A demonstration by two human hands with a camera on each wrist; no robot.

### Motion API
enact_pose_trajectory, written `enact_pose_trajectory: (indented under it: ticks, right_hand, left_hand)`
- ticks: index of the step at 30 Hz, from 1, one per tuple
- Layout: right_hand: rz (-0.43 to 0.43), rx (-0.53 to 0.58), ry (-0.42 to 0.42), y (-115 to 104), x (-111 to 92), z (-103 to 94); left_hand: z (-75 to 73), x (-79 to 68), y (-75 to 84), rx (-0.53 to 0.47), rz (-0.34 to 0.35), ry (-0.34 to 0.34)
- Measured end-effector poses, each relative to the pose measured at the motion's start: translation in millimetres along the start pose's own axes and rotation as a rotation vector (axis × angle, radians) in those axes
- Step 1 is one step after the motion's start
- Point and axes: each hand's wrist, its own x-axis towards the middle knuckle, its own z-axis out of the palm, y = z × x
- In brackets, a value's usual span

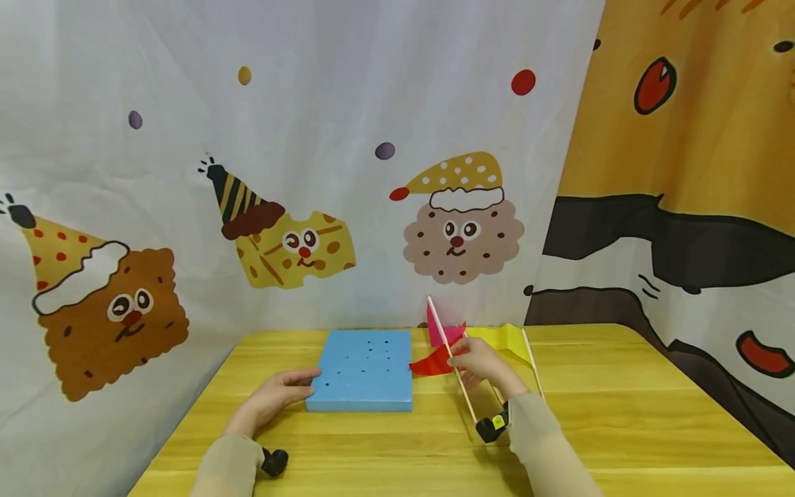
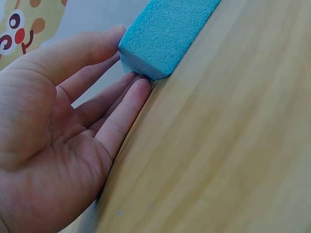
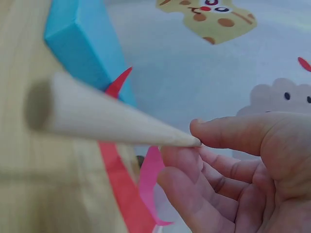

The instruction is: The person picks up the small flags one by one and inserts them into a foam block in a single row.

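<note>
Beige sleeves (image 1: pixel 546 442) reach over the worktop (image 1: pixel 373 455); toward its far edge, left of centre, lies a blue block (image 1: pixel 360 386). The left grip (image 1: pixel 279 397), spread, touches its near-left side; too light a touch could let it slide. Rightward, near a red flag (image 1: pixel 428 366) and pink flag (image 1: pixel 455 334), the right grip (image 1: pixel 481 360) pinches a tilted stick (image 1: pixel 462 386); careless turning could snag cloth.

- You can read no text, brand, number or sign in any of the three views.
- At the right wrist, you see a small yellow patch (image 1: pixel 499 421) on the black device (image 1: pixel 488 432); any marking is too small to make out.
</note>
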Motion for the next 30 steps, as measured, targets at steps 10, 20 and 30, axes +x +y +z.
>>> enact_pose_trajectory:
  ticks: [10, 20, 30]
  right_hand:
    - [-0.053, 0.040, -0.003, -23, -3, -7.9]
    - [-0.109, 0.010, -0.025, -41, -3, -22.1]
    - [-0.193, 0.024, -0.047, -56, 1, -34.0]
  left_hand:
    - [-0.8, -1.3, -0.3, 0.040, 0.012, 0.022]
    - [1.8, -1.5, -5.3, 0.016, 0.007, 0.020]
    - [3.5, -2.7, -1.1, 0.025, -0.003, 0.025]
